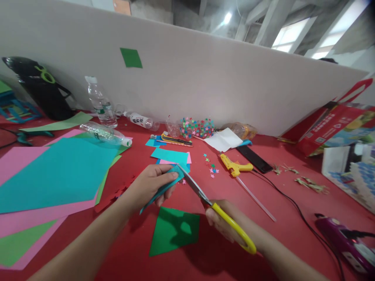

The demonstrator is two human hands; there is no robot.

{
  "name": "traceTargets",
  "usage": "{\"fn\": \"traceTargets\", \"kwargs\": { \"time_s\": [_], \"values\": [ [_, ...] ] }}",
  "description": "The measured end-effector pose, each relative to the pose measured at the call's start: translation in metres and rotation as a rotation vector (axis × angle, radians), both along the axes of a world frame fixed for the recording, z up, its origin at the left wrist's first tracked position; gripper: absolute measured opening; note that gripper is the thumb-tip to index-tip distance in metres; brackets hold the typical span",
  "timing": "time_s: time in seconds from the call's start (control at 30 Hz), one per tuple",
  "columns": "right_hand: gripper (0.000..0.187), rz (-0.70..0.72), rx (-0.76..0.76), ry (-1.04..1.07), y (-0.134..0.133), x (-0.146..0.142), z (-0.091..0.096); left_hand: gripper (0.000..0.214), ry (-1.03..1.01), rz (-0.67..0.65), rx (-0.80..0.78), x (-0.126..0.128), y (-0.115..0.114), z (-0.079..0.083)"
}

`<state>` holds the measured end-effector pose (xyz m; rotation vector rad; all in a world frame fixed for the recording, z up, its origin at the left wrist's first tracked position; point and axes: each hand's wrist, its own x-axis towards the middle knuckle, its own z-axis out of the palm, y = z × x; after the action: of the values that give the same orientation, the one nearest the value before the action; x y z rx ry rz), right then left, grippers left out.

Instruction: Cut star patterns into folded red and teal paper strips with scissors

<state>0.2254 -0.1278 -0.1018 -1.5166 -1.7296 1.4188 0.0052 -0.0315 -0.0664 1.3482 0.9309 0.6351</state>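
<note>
Glare is thrown by a lamp at the top; windows at upper right are washed out. Soft shadows are cast on the counter. Edges are stretched and softened.

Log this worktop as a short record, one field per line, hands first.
Left hand: pinching blue paper
Right hand: holding yellow-handled scissors
Blades: at the paper's edge; cut or not, cannot tell
Surface: red table
Nearest the person: green paper, flat on the table
Left side: coloured sheets, overlapping, a clear bottle lying on them
Right side: yellow glue gun, black phone, purple power strip
</note>
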Motion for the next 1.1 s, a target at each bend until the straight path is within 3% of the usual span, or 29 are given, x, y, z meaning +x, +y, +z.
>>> {"fn": "traceTargets", "kwargs": {
  "time_s": [0.43, 0.7, 0.93, 1.1],
  "values": [
    [0.057, -0.003, 0.020, -0.007, 0.000, -0.001, -0.001, 0.022, -0.006, -0.006, -0.003, 0.000, 0.000, 0.000],
    [0.050, -0.012, -0.008, 0.033, 0.001, 0.001, -0.005, 0.023, -0.001, -0.007, 0.002, 0.000, 0.000, -0.002],
    [0.060, -0.033, 0.035, 0.066, 0.001, 0.000, -0.001, 0.025, -0.005, -0.043, 0.051, 0.000, 0.002, -0.006],
    [0.064, -0.084, -0.031, 0.131, 0.002, 0.001, -0.001, 0.019, -0.104, 0.058, 0.111, 0.003, 0.002, -0.011]
  ]
}}
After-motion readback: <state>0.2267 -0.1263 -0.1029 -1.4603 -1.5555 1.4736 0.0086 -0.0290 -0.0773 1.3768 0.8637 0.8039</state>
